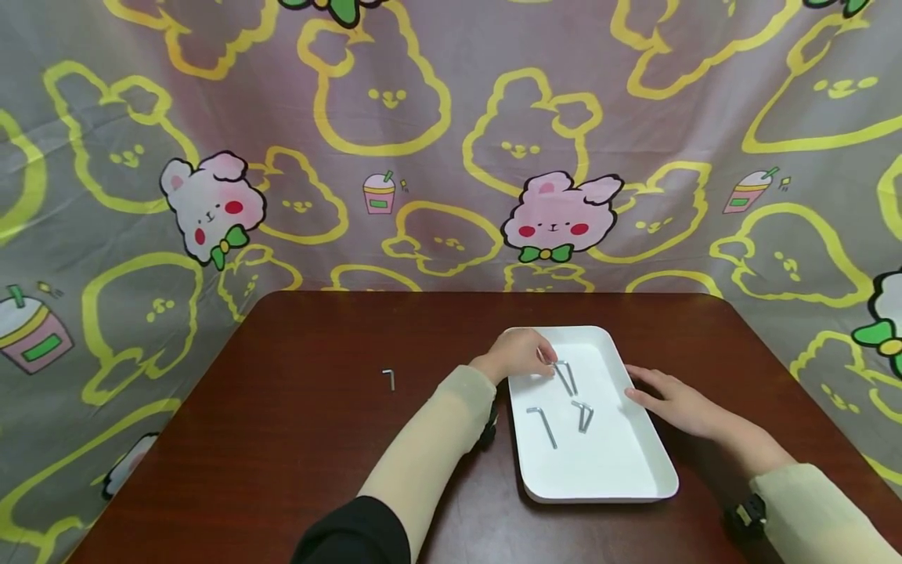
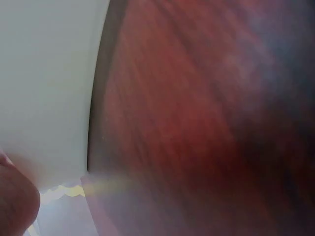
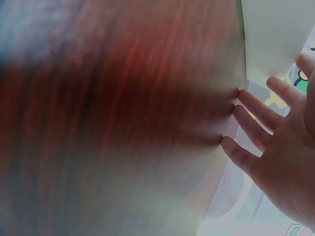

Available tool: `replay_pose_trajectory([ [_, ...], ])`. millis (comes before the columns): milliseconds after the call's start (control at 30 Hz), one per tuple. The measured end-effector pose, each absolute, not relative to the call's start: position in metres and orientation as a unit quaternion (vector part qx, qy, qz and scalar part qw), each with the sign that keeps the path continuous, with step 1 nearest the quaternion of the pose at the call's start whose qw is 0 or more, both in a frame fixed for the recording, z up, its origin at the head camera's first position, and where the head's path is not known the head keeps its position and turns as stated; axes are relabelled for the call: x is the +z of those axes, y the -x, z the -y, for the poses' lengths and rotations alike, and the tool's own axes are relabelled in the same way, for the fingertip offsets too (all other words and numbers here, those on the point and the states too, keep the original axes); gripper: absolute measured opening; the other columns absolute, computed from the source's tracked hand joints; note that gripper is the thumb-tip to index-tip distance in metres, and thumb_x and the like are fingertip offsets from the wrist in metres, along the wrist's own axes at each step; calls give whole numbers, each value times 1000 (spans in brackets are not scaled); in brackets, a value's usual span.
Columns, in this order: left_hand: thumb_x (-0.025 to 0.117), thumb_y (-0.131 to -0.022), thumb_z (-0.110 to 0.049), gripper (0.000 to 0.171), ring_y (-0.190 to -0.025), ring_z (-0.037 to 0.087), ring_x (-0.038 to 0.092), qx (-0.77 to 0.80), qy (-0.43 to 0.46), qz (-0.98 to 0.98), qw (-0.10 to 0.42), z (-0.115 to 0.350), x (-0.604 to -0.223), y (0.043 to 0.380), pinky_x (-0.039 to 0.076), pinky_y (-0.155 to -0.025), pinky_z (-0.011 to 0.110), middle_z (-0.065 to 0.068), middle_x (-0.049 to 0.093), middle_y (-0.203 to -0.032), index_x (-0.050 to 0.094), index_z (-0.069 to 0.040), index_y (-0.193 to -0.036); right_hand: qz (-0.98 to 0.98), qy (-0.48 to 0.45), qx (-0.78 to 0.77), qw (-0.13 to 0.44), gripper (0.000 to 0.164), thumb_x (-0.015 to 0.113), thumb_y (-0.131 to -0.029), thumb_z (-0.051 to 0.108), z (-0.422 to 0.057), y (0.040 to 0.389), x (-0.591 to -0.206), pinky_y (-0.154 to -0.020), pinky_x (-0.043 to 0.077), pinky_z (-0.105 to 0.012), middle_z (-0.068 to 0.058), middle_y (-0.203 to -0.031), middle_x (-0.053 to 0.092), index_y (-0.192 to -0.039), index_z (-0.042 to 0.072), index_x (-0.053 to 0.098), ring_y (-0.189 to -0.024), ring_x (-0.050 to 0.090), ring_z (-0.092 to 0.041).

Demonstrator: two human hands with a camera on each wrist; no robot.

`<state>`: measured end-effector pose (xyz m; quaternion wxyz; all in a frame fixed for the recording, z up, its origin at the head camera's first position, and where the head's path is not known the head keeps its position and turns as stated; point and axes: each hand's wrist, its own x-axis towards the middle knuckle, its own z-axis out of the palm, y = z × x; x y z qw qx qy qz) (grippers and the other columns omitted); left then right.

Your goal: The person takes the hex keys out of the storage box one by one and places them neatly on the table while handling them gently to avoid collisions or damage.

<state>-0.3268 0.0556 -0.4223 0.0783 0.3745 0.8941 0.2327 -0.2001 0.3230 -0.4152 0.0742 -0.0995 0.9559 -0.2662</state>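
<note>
My left hand (image 1: pixel 523 352) reaches over the far left rim of a white tray (image 1: pixel 620 462). Its thumb and fingers are curled together at the bent end of a silver hex key (image 1: pixel 564 381), whose long arm points toward me. Right beside that lies another hex key (image 1: pixel 571 379). Nearer in the tray are a long hex key (image 1: pixel 546 428) and a pair of short hex keys (image 1: pixel 586 417) close together. Beside the tray's right wall, my right hand (image 1: pixel 676 401) has its fingers spread, the thumb at the rim and other fingertips down on the table (image 3: pixel 147 98).
One small hex key (image 1: pixel 391 379) lies on the dark wooden table (image 1: pixel 303 439), left of the tray. A patterned cloth (image 1: pixel 451 172) with cartoon bears hangs behind the table and along its sides. In the left wrist view, the tray's outer wall (image 2: pixel 49 88) fills the left part.
</note>
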Motion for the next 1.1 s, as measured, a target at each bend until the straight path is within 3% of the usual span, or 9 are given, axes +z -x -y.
replay_pose_trajectory([
  [567,76,-85,-29,7,-71,-3,54,180,-363,-910,83,-61,-422,327,41,-67,15,-23,63,-76,79,-27,-91,-957,97,-263,74,68,54,-98,44,-324,200,-414,-92,35,-67,-33,-138,41,-144,-4,39,-125,38,-52],
  [1100,77,-84,-30,9,-70,1,51,142,-375,-912,81,-60,-418,321,40,-68,17,-22,60,-71,74,-28,-76,-955,102,-271,68,64,56,-98,40,-322,198,-415,-91,38,-63,-32,-136,44,-143,-4,41,-123,42,-49],
])
